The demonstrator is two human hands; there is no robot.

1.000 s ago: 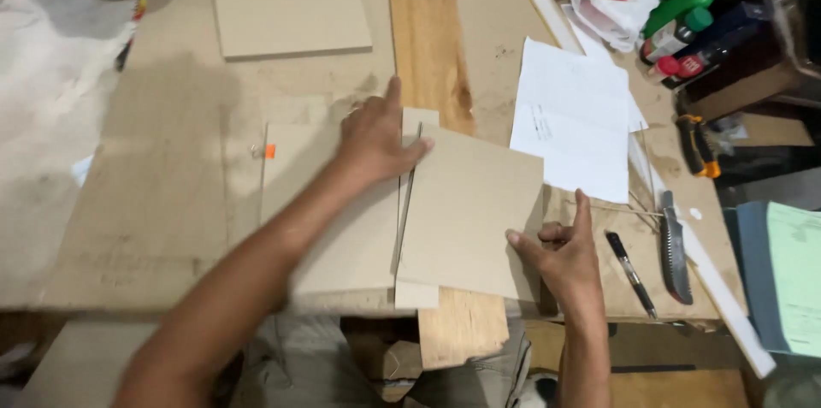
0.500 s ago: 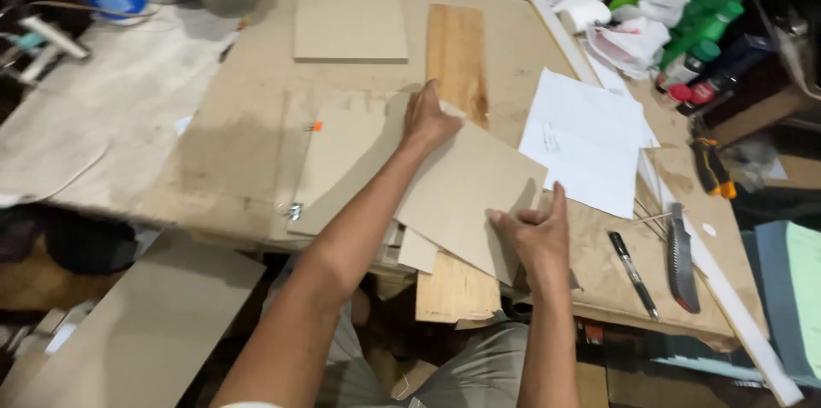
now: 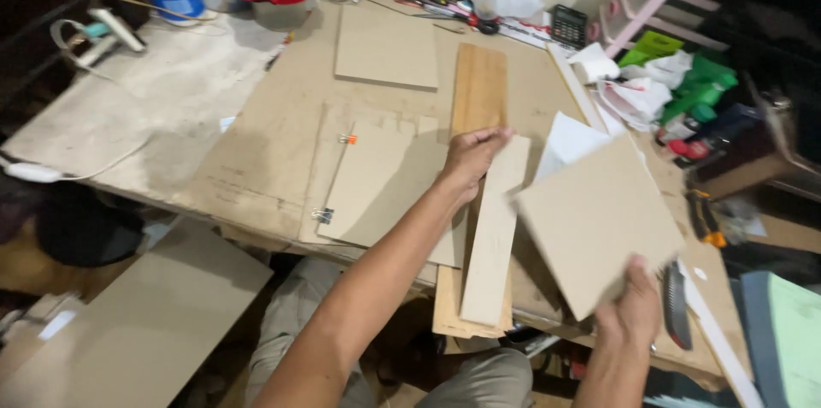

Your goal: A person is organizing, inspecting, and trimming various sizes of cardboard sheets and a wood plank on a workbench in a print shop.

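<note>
Head view, right hand (image 3: 634, 310): clamped on the lower corner of a square board (image 3: 597, 224), thumb on top, fingers hidden beneath.
Board: lifted clear of the table (image 3: 256, 151), tilted, over the white paper (image 3: 569, 141) at the right side.
Left hand (image 3: 472, 158): fingers together, curled over the top end of a pale strip (image 3: 496, 233) (pressing or gripping, cannot tell which).
Strip: lies lengthwise on the wood plank (image 3: 479, 91), its near end past the table edge.
Handling, board: looks thin, stiff and light, likely fibreboard; a one-hand corner pinch holds it, though it may droop or twist. Taking an edge near the middle would seem steadier. Smooth faces, so somewhat slippery.
Handling, strip: light, rigid; best taken at the end or mid-length.
Nearby: clipped sheets (image 3: 376, 181) left of the strip, knife (image 3: 676, 305) just beside the right hand, calculator (image 3: 569, 26) well apart at the back.
</note>
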